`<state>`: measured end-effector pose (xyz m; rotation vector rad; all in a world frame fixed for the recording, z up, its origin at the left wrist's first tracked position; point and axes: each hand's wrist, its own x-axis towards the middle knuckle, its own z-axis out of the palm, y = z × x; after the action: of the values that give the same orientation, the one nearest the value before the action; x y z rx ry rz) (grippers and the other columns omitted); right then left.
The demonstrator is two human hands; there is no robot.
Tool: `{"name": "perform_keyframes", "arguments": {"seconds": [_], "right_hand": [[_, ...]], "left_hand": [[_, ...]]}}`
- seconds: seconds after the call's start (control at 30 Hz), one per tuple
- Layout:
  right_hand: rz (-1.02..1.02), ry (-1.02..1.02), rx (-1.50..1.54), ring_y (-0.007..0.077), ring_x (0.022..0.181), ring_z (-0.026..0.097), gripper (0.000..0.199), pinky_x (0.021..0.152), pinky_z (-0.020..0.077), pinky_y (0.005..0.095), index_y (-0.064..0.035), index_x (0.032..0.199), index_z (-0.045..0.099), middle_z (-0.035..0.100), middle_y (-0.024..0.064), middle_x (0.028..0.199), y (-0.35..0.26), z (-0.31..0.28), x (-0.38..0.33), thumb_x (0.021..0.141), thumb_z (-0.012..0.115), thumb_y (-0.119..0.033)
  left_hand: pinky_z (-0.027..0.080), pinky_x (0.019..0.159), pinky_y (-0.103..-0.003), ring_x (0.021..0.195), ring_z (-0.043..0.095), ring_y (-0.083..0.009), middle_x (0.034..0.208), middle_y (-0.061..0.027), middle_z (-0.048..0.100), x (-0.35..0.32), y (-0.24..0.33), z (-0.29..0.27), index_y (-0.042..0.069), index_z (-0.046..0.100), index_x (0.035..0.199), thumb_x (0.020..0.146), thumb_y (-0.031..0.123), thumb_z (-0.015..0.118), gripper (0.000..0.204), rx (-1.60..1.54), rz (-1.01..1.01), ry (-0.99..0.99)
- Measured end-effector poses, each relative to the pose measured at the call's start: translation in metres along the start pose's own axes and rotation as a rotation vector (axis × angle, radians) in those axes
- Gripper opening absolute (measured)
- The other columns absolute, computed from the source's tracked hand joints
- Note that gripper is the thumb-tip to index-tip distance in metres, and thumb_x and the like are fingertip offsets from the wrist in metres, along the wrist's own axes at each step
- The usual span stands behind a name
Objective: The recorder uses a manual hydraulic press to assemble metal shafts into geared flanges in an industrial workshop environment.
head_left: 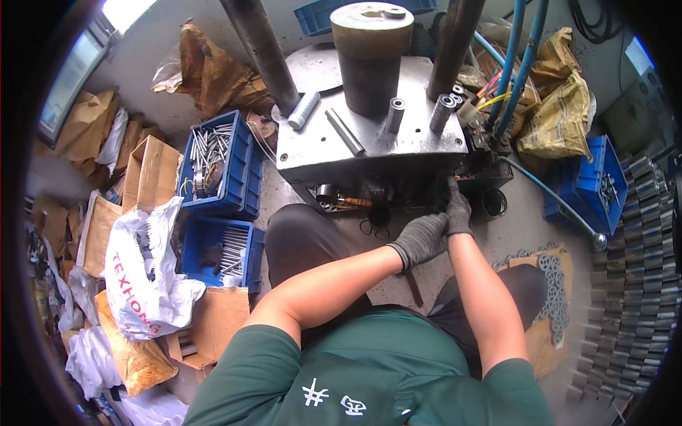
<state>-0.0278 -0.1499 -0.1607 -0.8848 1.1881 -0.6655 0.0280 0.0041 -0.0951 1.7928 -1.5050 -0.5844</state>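
Both hands wear grey gloves and meet in front of the press's steel base [369, 153], low at its right. My left hand [420, 240] is closed, its fingers against my right hand [458, 211]. My right hand is closed too, close under the base's front edge; anything the two hold is hidden. On the base top stand a short ringed stack [396, 115] and a second stack of rings [442, 112]. A bare metal rod [345, 133] and a grey-blue cylinder [304, 110] lie to their left. Behind them rises the thick press ram [372, 67].
Blue bins [245, 167] with metal rods stand at the left, beside a white sack [149, 266] and open cardboard box [217, 323]. A dark bar [413, 287] lies below my hands. At right are flat metal discs [553, 291], stacked metal cylinders [632, 277] and a blue bin [593, 184].
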Motion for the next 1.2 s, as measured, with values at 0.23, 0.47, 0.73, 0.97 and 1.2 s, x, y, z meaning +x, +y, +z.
{"name": "perform_keyframes", "arguments": {"seconds": [0.23, 0.47, 0.73, 0.97, 1.2], "right_hand": [[0.249, -0.179, 0.131, 0.0363, 0.099, 0.07, 0.1, 0.083, 0.0591, 0.0488, 0.0011, 0.14, 0.057, 0.067, 0.0204, 0.124, 0.0, -0.004, -0.019, 0.085, 0.063, -0.082], [0.116, -0.486, 0.037, 0.0252, 0.082, 0.071, 0.021, 0.068, 0.0601, 0.0398, -0.0089, 0.115, 0.069, 0.073, 0.0102, 0.098, 0.016, -0.019, 0.014, 0.095, 0.069, -0.014], [-1.027, -0.551, -0.925, 0.0265, 0.115, 0.069, 0.037, 0.104, 0.0522, 0.0407, 0.0003, 0.129, 0.067, 0.073, 0.0162, 0.125, -0.012, -0.085, 0.041, 0.096, 0.066, -0.016], [-0.715, -0.723, -1.02, 0.0159, 0.105, 0.066, 0.025, 0.096, 0.052, 0.0323, 0.0028, 0.122, 0.071, 0.073, 0.0085, 0.114, -0.125, -0.117, -0.004, 0.098, 0.062, 0.004], [-0.122, -0.508, -1.204, 0.0058, 0.061, 0.055, 0.017, 0.053, 0.0419, 0.0244, -0.0074, 0.116, 0.072, 0.06, -0.0019, 0.071, -0.096, -0.173, 0.069, 0.104, 0.063, -0.015]], "left_hand": [[0.053, 0.08, -0.046, 0.087, 0.068, -0.0408, 0.09, -0.0256, 0.068, -0.009, 0.011, -0.016, -0.004, 0.061, 0.099, 0.076, 0.012, 0.07, 0.029, -0.34, -0.019, -0.249], [0.054, 0.073, -0.052, 0.078, 0.069, -0.0446, 0.083, -0.0225, 0.07, -0.022, 0.023, -0.026, 0.001, 0.064, 0.1, 0.087, 0.026, 0.074, 0.029, -0.232, 0.3, -0.053], [0.057, 0.081, -0.048, 0.09, 0.069, -0.039, 0.095, -0.0163, 0.07, -0.052, 0.063, -0.145, 0.006, 0.07, 0.098, 0.085, 0.03, 0.073, 0.027, -0.087, 0.453, 0.249], [0.056, 0.083, -0.031, 0.089, 0.068, -0.0153, 0.094, -0.0067, 0.069, -0.239, -0.066, -0.233, 0.002, 0.066, 0.109, 0.103, 0.024, 0.065, 0.023, -0.361, -0.146, 0.644], [0.056, 0.071, -0.034, 0.078, 0.067, -0.0156, 0.089, -0.0081, 0.07, -0.488, -0.224, -0.092, -0.001, 0.066, 0.111, 0.101, 0.037, 0.062, 0.04, -0.503, -1.228, 0.924]]}}
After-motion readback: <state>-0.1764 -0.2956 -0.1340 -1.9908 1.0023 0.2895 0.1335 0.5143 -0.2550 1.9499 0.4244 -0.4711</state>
